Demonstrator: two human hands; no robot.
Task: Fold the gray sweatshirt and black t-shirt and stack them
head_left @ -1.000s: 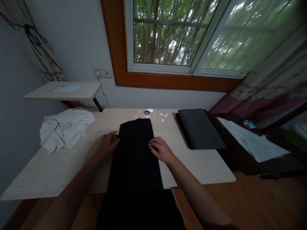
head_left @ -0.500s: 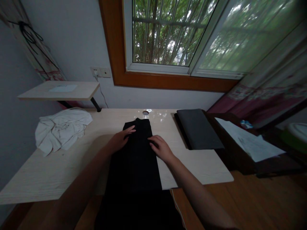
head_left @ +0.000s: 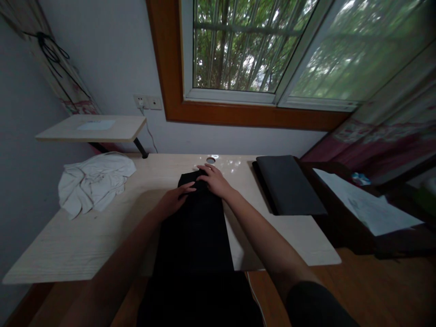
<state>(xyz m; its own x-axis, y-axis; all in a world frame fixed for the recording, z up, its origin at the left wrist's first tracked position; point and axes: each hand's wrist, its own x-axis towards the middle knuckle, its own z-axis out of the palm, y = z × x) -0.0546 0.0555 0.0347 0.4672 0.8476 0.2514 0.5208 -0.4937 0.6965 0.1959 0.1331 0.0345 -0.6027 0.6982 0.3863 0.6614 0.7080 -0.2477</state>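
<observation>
The right hand (head_left: 216, 180) lay over the far end of the black cloth (head_left: 192, 240), its fingers bent and slightly parted across the end. Just to its left and a little nearer the wearer, the left hand (head_left: 173, 200) reached over the cloth's left side, its fingers stretched toward the right hand without any clear contact between the two. Whether either hand pinched the fabric could not be told, since the dark folds hid the fingertips' grip.

The cloth ran from beneath both hands toward the wearer as a long strip, down to the near edge of the pale table (head_left: 109, 236), where it was hard to tell from the dark clothing below. Just beyond the right hand was a round hole (head_left: 210, 160) in the tabletop.

Farther out, a crumpled white cloth (head_left: 93, 181) lay left of the left hand, below a small raised shelf (head_left: 126, 129). Well to the right of the right hand rested a flat dark grey case (head_left: 289, 184), with white paper (head_left: 368, 206) beyond it. Past both hands rose the window (head_left: 238, 59).
</observation>
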